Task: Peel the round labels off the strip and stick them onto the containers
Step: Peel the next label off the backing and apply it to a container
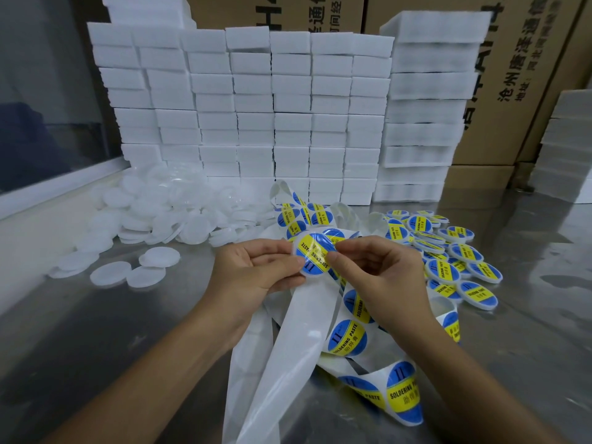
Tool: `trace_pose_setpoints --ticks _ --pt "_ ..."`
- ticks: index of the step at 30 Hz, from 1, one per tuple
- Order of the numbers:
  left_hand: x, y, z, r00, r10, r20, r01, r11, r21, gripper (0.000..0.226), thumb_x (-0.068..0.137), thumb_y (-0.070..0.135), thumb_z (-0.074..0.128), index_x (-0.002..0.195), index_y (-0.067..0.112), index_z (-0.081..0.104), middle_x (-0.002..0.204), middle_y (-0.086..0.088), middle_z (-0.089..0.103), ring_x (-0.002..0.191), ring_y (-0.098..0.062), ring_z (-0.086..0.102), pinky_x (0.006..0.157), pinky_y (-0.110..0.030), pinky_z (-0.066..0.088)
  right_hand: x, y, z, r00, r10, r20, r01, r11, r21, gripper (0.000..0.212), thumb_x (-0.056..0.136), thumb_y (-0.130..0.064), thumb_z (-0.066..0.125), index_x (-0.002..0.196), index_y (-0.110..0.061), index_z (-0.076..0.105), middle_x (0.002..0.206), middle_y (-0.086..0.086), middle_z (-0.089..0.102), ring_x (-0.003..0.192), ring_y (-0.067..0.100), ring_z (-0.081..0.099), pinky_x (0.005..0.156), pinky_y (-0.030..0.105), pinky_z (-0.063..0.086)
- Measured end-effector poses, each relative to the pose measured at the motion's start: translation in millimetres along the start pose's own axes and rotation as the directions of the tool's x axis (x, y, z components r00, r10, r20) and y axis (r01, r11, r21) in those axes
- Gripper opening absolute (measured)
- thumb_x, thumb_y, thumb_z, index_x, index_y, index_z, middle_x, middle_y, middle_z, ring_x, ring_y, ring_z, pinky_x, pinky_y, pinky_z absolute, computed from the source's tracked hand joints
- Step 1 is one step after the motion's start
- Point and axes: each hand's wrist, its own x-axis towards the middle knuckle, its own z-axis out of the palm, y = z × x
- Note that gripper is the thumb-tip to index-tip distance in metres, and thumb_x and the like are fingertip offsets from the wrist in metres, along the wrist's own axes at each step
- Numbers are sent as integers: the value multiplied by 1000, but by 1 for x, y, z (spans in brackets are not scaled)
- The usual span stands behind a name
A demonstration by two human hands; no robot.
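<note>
My left hand [253, 267] holds a round white container [301, 273] by its left edge above the metal table. A blue and yellow round label [315, 253] lies on its top face. My right hand [374, 270] pinches the label's right edge with thumb and forefinger. The white backing strip [288, 347] hangs down between my hands, with more round labels [347, 338] on the part trailing to the right and behind.
A heap of plain white containers [160, 216] lies at the left. Labelled containers [448, 251] are piled at the right. Stacks of white boxes [272, 107] form a wall behind, with cardboard cartons [528, 75] at the back right. The steel table [96, 331] runs to the front.
</note>
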Motion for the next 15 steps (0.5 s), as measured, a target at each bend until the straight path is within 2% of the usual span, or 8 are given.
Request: trace_pose_setpoints --ticks 3,5,9,15 --pt "-2 -1 2 999 42 0 -42 997 62 20 63 3 82 79 8 72 77 -17 74 69 -27 74 60 -25 58 0 2 2 999 -35 -27 32 995 -91 13 76 -17 82 84 -25 74 75 -11 74 68 8 69 64 18 56" --pt "-4 -2 5 997 81 -13 -79 991 112 16 70 -2 79 78 10 72 76 -17 74 69 -27 73 64 -28 60 0 3 2 997 -58 -45 51 987 -150 11 77 -18 82 84 -22 75 73 -12 73 65 6 66 62 17 54" --pt "-7 -4 9 985 172 -11 -166 963 214 22 70 -2 79 69 20 75 73 -14 73 70 -25 73 69 -27 60 1 4 3 996 -72 -57 60 980 -192 8 77 -18 81 82 -20 76 71 -15 71 62 6 63 60 17 53" --pt "-7 -5 9 981 192 23 -192 960 202 25 67 0 80 70 25 76 71 -12 73 70 -23 73 71 -28 60 0 4 1 994 -102 -39 90 965 -245 7 78 -19 80 83 -20 75 71 -15 70 62 7 61 59 16 50"
